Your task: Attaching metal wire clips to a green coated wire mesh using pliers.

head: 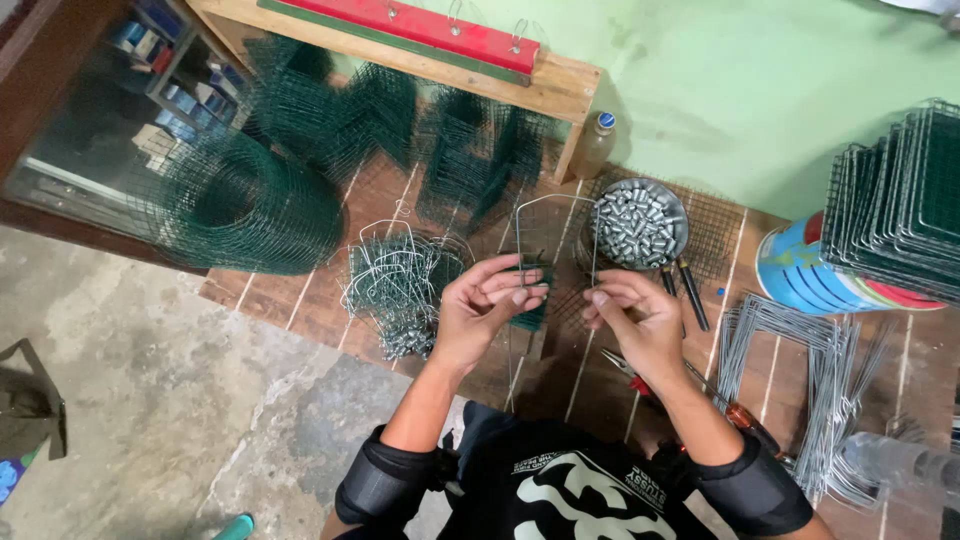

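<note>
Wall: I see a pale green wall at the top, with a wooden bench carrying a red bar against it.
Floor: brown tiles under the work, bare grey concrete to the left.
Mesh roll: a big roll of green wire mesh lies at upper left; folded green mesh pieces stand beside it under the bench.
Panels: a stack of wire panels rests on a blue drum at the right.
Frames: bare bent wire frames lie on the tiles, right of my right arm.
Hooks: a tangled heap of wire hooks sits just left of my left hand.
Bowl: a round metal bowl full of small metal sleeves stands just above my right hand.
Pliers: red-handled pliers lie under my right wrist.
Wire loop: a thin bent wire stands upright between both hands, arching above them, in front of a small green mesh piece.
Left hand: my left hand has its fingers curled, tips pinching the left leg of the wire and touching the mesh piece.
Right hand: my right hand pinches the right leg of the wire between thumb and forefinger.
</note>
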